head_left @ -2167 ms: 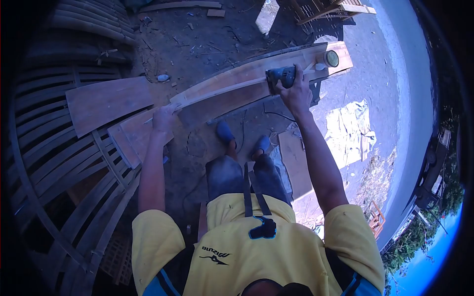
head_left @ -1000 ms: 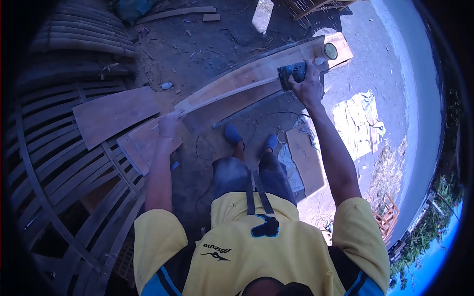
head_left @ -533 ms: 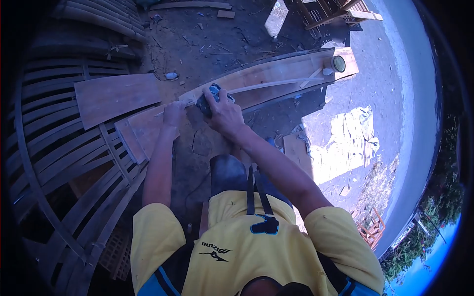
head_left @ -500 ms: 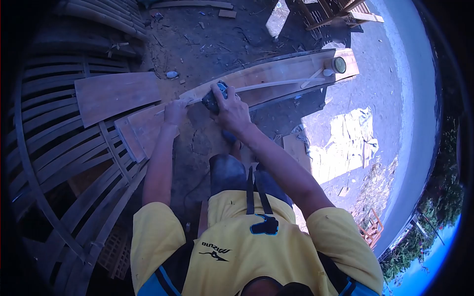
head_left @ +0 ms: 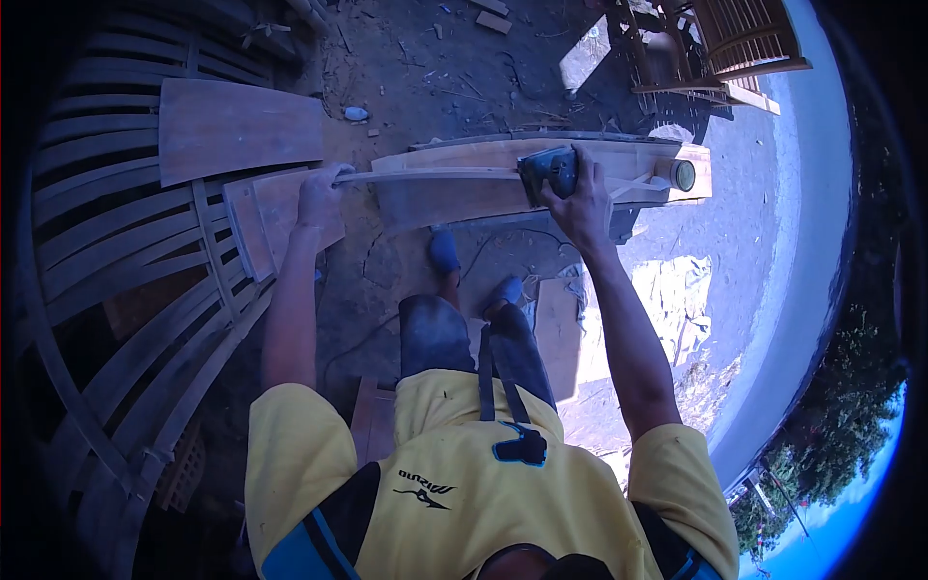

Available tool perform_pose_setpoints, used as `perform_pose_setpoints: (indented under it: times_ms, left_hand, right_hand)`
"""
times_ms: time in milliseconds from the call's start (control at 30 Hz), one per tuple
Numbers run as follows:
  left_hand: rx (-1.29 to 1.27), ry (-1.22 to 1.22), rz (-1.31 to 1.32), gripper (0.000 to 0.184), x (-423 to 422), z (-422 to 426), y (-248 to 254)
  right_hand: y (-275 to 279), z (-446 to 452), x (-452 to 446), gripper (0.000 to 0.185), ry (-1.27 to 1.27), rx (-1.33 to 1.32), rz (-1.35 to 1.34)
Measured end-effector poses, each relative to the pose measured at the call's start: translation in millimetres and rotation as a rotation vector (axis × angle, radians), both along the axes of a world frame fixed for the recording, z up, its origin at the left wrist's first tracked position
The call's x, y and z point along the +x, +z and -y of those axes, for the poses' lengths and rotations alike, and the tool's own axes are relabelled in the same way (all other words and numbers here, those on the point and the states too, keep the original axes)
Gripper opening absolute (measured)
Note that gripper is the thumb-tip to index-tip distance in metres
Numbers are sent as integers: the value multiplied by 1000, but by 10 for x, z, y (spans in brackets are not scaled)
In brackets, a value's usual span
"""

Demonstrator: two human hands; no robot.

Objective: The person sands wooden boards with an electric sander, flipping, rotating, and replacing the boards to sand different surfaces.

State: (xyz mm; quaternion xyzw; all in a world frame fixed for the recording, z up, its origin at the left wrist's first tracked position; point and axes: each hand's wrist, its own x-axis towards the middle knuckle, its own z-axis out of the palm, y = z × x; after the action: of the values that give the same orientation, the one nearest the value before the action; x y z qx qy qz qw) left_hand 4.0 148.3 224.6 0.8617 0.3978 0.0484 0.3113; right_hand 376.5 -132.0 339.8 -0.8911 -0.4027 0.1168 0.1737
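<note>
My left hand (head_left: 319, 198) is closed around the near end of a long thin wooden strip (head_left: 435, 175). The strip stretches rightward over a long wooden board (head_left: 416, 205). My right hand (head_left: 584, 215) grips a dark electric sander (head_left: 547, 176), whose underside rests on or against the strip toward its right part. My fingers hide some of the sander's body. Just beyond the sander, on the board, stands a round container with a greenish top (head_left: 682, 175).
Left of me lies a slatted bamboo bench (head_left: 101, 203) carrying a flat wooden panel (head_left: 242, 130) and stacked smaller boards (head_left: 261, 227). A wooden chair-like frame (head_left: 739, 43) stands at the far right. A pale sheet (head_left: 667, 309) lies on the sunlit ground.
My right hand has carried the sander rightward along the strip. My left hand has shifted slightly left with the strip's end. The camera view has also shifted.
</note>
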Motion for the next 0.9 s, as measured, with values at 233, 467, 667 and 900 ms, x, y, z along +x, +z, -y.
perform_pose_setpoints:
  times_ms: [233, 467, 667, 900]
  left_hand:
    - [-417, 364, 266, 23, -193, 105, -574]
    - [-504, 450, 465, 25, -207, 187, -704]
    - [-302, 358, 282, 19, -225, 140, -637]
    - [-459, 353, 422, 24, -323, 101, -926]
  right_hand:
    - [113, -611, -762, 95, 253, -52, -140]
    - [155, -1347, -1530, 92, 489, -56, -219]
    - [158, -2006, -2189, 87, 571, -23, -249]
    - [177, -1582, -1834, 87, 482, -24, -238]
